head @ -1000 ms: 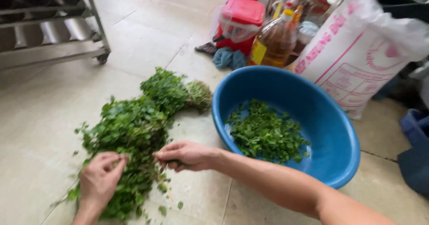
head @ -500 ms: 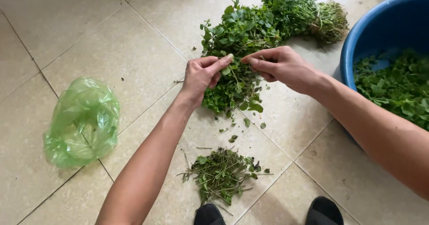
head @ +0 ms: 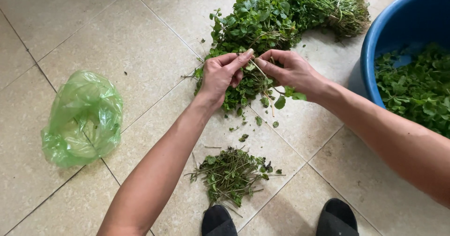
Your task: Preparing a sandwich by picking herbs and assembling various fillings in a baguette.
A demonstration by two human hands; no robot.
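Observation:
My left hand [head: 222,75] and my right hand [head: 289,70] meet over a heap of green leafy herbs [head: 257,25] on the tiled floor. Both pinch the same herb sprig [head: 262,79], fingertips almost touching, with its thin stem and a few leaves hanging below the right hand. A blue plastic basin [head: 375,44] at the right holds picked green leaves [head: 415,88]. A small pile of stripped stems and scraps [head: 232,172] lies on the floor near me.
A crumpled green plastic bag [head: 82,119] lies on the tiles at the left. The toes of two black shoes [head: 276,221] show at the bottom edge. Loose leaf bits are scattered between the heap and the scrap pile.
The view swung from the basin, bottles and sack down to the floor. My hands lifted a sprig off the heap and now hold it together a little closer to me.

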